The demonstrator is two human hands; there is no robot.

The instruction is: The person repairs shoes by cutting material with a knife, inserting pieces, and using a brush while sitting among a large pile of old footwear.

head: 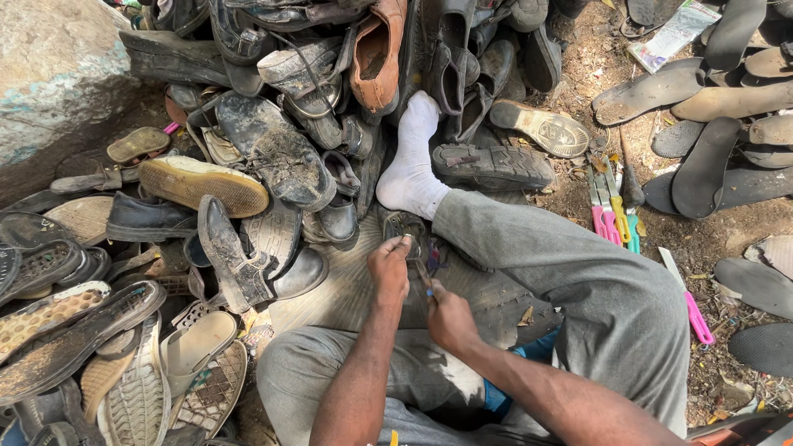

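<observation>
Holding a small dark worn shoe piece (pixel 406 227) in my left hand (pixel 388 268), closed around its edge, above the lap, beside the white-socked foot (pixel 410 161). My right hand (pixel 448 318) grips a thin blue-handled tool (pixel 424 277). The piece seems light, stiff, dusty; I would pinch the rim.

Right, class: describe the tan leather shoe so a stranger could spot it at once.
Start at the big pile of worn shoes ahead of the white sock. Look at its top, just left of the toes. The tan shoe stands out, the only orange-brown one among black, dusty pairs.
</observation>
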